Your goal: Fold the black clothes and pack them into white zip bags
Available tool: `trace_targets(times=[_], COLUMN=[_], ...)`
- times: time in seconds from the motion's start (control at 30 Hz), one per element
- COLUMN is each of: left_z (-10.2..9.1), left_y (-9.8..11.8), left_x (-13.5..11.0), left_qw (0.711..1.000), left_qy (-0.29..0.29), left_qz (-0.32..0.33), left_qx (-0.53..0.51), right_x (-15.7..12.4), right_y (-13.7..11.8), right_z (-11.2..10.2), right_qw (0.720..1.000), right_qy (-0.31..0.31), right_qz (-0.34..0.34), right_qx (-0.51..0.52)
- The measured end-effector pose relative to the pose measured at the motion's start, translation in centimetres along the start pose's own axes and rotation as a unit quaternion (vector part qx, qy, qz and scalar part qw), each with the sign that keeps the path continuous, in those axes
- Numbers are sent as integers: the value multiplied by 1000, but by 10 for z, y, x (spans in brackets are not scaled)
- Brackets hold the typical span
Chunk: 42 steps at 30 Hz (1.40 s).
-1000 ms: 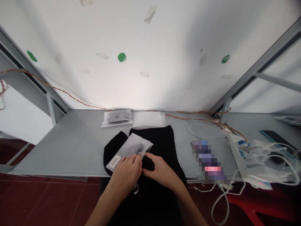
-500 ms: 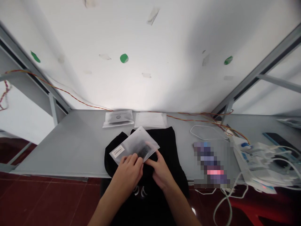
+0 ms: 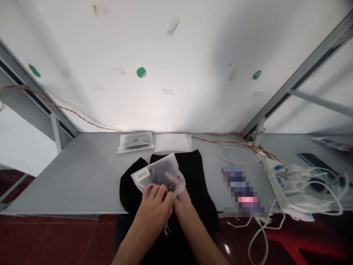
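A translucent frosted plastic bag (image 3: 160, 169) with a white label at its left end is tilted above the black cloth (image 3: 190, 162). My left hand (image 3: 157, 200) is closed on the bag's near edge, with its fingers curled over it. At the bag's right end is my right hand (image 3: 180, 198); its stretched fingers show hazily through the plastic. They look to be inside the bag, though I cannot be sure they are not behind it. A dark patch shows through the bag, too blurred to name.
Two more frosted bags, one with a round logo (image 3: 135, 141) and one plain white (image 3: 173, 142), lie at the back of the grey table (image 3: 82, 173). On the right are a pixelated object (image 3: 245, 191), a power strip (image 3: 286, 195) with white cables, and a phone (image 3: 320, 165).
My right hand has moved from the bag's right edge so that its fingers now show through the plastic. The bag has turned flatter, and the whole view has shifted slightly.
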<state>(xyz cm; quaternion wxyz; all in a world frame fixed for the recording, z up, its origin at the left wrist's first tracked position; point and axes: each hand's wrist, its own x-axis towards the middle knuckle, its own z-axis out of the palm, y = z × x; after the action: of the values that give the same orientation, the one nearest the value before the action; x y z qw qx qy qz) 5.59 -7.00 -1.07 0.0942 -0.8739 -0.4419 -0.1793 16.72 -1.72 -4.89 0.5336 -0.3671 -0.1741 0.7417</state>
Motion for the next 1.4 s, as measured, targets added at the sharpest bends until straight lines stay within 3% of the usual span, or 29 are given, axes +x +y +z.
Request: trace_targets(times=[0.13, 0.17, 0.33, 0.43, 0.5, 0.67, 0.77, 0.87, 0.97, 1.03, 1.1, 1.17, 1.23, 1.33, 1.4], left_z=[11, 14, 27, 31, 29, 19, 20, 25, 29, 30, 29, 26, 21, 14, 11], left_y=[-4, -5, -14, -20, -21, -8, -1, -7, -18, -22, -21, -16, -12, -12, -14], left_x=[-4, -7, -31, -44, -47, -38, -33, -39, -50, -56, -56, -50, -41, -30, -27], left_qw=[999, 997, 985, 974, 965, 943, 934, 936, 947, 949, 945, 936, 921, 893, 877], left_qy=[24, 31, 77, 77, 71, 83, 100, 106, 105, 110, 133, 171, 212, 258, 274], left_qz=[-49, -65, -153, -201, -218, -236, -260, -249, -184, -146, -128, -135, -168, -235, -275], left_qx=[8, 9, -5, -69, -130, -219, -225, -226, -242, -258, -271, -276, -279, -283, -283], right_x=[5, 3, -16, -23, -26, -21, -16, -23, -36, -43, -47, -51, -56, -67, -72], right_y=[6, 6, -2, -10, -12, 1, 8, -1, -21, -32, -37, -40, -43, -52, -56], right_z=[3, 4, -1, -6, -4, 15, 13, -11, -43, -58, -66, -67, -64, -55, -42], right_qw=[972, 967, 995, 998, 998, 976, 972, 969, 952, 925, 880, 837, 788, 663, 581], right_qy=[79, 80, -8, -22, -9, 90, 100, 26, -36, -10, 43, 89, 122, 138, 95], right_qz=[-209, -229, -82, -38, -55, -192, -208, -170, -131, -142, -176, -222, -310, -489, -547], right_qx=[-74, -82, 47, 52, 43, 57, -30, -179, -275, -352, -439, -492, -518, -550, -595])
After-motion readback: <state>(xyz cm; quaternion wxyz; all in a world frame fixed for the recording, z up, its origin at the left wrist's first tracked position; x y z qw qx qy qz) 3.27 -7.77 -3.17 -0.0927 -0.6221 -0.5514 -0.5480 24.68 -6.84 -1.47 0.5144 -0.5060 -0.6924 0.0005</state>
